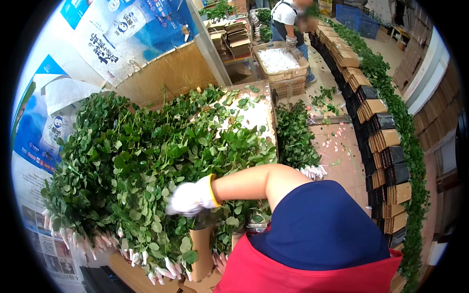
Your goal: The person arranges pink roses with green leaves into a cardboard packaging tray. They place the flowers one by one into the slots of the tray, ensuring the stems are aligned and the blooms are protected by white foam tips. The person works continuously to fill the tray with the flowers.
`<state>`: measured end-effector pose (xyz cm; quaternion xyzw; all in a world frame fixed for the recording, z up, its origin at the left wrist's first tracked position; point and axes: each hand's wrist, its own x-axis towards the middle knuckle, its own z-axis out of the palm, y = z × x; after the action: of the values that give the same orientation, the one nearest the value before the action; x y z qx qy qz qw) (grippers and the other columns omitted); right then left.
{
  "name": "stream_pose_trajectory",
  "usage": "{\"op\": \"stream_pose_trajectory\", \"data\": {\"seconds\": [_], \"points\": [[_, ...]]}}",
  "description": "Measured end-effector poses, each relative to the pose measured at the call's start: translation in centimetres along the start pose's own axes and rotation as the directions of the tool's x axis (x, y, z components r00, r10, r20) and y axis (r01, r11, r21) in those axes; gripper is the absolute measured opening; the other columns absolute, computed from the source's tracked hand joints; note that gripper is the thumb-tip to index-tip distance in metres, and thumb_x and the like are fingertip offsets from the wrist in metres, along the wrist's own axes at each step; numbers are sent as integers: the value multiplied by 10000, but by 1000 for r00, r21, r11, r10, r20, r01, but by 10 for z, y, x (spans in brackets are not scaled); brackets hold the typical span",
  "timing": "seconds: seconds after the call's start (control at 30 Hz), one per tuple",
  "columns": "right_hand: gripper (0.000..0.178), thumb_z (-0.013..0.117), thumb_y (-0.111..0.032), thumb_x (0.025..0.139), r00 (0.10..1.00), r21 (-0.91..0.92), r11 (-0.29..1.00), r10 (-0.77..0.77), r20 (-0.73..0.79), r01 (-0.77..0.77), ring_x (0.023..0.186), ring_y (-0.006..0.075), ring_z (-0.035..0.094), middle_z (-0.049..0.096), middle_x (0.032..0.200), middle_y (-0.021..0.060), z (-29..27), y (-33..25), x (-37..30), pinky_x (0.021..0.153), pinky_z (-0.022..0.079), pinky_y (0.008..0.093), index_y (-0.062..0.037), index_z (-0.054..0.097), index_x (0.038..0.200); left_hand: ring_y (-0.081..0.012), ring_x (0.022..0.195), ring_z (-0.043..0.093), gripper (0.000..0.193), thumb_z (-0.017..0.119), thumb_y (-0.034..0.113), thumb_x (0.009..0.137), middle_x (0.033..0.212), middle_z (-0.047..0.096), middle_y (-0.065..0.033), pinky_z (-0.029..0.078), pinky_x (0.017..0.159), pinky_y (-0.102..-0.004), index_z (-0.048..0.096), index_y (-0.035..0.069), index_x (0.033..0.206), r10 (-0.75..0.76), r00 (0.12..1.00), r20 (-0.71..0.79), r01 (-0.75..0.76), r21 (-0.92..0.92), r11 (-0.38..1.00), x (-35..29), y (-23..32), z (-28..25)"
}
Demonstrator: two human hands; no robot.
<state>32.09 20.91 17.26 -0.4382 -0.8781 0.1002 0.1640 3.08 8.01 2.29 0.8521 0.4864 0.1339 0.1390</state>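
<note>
Many leafy stems (146, 151) are covering most of the table (254, 117), a crate (281, 75) and co-worker (286, 15) standing beyond. The right hand (190, 199) is blurring over the stems; the apron (293, 268) is hiding most of the left hand (221, 263), beside cardboard (201, 251). Neither grip can be told.

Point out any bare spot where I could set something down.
A pale patch of tabletop lies at the far right, between the leafy stems and the table's right edge, partly strewn with leaves. The tan floor between the lower foliage pile and the row of wrapped bunches is mostly open but littered. Around the gloved right hand it is crowded.
</note>
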Motion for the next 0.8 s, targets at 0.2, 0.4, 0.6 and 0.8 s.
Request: {"op": "stream_pose_trajectory", "data": {"seconds": [0.2, 0.4, 0.6, 0.8], "points": [[581, 478, -318, 931, 996, -332, 941, -83, -14, 73, 1290, 431, 479, 480, 1441, 119, 74, 21, -76, 1069, 293, 759, -233, 370, 1495, -322, 866, 417, 208, 551, 57, 878, 1049, 420, -116, 364, 722, -411, 540, 134, 1071, 36, 999, -10, -37, -11, 999, 10, 5, 4], [463, 427, -227, 956, 986, -314, 942, -150, -78, 119, 1238, 299, 517, 557, 1339, 48, 86, 2, -14, 1076, 296, 648, -276, 497, 1411, -313, 808, 414, 170, 540, 40, 886, 988, 422, -112, 360, 682, -400, 540, 129, 1031, -26, 1000, -4, 26, 7, 1000, -14, 2, -10], [520, 414, -207, 946, 982, -421, 907, -64, -177, -17, 1302, 399, 481, 477, 1446, 101, 141, 39, -45, 1085, 218, 762, -263, 390, 1463, -304, 750, 411, 139, 530, 23, 895, 927, 425, -107, 356, 643, -389, 540, 125, 990, 27, 1000, 15, -27, -21, 999, -7, 13, 5], [637, 516, -245, 895, 949, -291, 953, -15, -314, -82, 1311, 395, 485, 517, 1399, 155, 84, -27, -105, 1138, 230, 710, -137, 371, 1505, -294, 691, 409, 124, 520, 6, 903, 865, 428, -102, 351, 603, -378, 539, 120, 949, 1, 1000, -2, -1, -34, 999, -28, 9, 4]]}}
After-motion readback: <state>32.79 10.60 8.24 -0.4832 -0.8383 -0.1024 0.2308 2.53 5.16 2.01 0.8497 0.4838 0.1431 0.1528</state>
